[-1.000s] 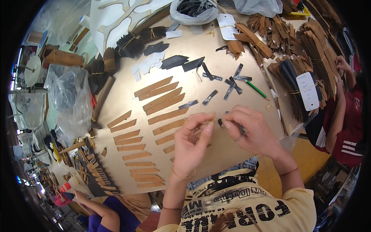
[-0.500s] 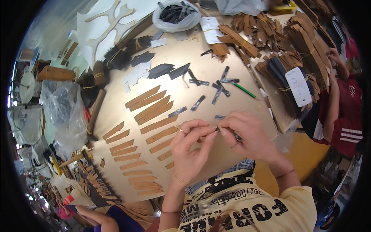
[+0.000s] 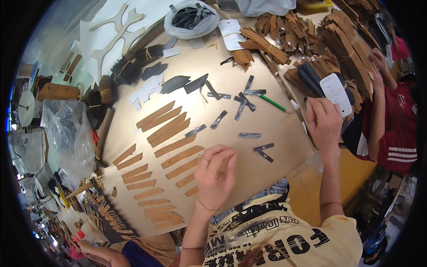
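My left hand hovers over the near part of the board, thumb and fingertips drawn together; what they hold, if anything, is hidden. Off to the right, my right hand is raised by the board's right edge with its fingers bent in, and a small dark bit shows at the fingertips. Between the hands lie two short dark strips forming a V and a single grey strip. More dark strips lie crossed beyond them. Beside my left hand are rows of narrow brown strips.
A green pencil lies near the right edge. Bundles of brown strips and a white tag sit beyond it. At the back stands a plastic bag of black pieces. Another person in a red shirt is at the right.
My hands, together over the near part of the board before, are now apart. The right one has swung right and away from me, uncovering the V of dark strips. The view has shifted slightly.
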`<state>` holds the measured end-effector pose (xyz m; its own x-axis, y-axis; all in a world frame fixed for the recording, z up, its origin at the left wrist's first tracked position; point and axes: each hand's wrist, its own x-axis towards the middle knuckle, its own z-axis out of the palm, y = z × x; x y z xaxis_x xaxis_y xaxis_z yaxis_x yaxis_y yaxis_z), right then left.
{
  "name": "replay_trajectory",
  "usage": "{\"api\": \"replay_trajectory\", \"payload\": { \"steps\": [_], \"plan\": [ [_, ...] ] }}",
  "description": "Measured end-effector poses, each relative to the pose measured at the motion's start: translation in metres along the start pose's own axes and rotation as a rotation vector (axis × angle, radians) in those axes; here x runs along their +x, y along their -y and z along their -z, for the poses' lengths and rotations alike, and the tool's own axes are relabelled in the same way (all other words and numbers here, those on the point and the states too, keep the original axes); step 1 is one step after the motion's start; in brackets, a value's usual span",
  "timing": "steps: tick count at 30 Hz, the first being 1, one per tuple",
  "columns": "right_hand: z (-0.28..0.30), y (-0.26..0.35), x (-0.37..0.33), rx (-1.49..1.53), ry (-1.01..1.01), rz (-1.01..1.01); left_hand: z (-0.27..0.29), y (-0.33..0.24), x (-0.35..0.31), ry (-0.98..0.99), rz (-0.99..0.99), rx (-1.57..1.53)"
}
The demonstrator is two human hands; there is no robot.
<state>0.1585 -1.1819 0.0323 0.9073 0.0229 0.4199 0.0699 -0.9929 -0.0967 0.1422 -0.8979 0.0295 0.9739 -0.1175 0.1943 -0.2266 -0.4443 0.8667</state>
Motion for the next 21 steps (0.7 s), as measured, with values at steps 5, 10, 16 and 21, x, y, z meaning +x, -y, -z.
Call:
{"api": "replay_trajectory", "payload": {
  "steps": [5,10,16,21],
  "plan": [
    [-0.008,-0.012,-0.021,-0.07,0.208,0.122,0.02,0.018,-0.007,-0.081,0.04,0.111],
    [0.002,-0.004,-0.025,0.034,0.115,-0.031,0.027,0.022,-0.01,-0.134,0.181,0.05],
    [0.012,0.036,-0.017,0.306,0.105,-0.109,0.018,0.037,0.016,-0.005,0.013,0.58],
    [0.001,0.07,-0.017,0.428,0.317,0.072,0.014,0.057,0.035,-0.026,-0.047,0.753]
  ]
}}
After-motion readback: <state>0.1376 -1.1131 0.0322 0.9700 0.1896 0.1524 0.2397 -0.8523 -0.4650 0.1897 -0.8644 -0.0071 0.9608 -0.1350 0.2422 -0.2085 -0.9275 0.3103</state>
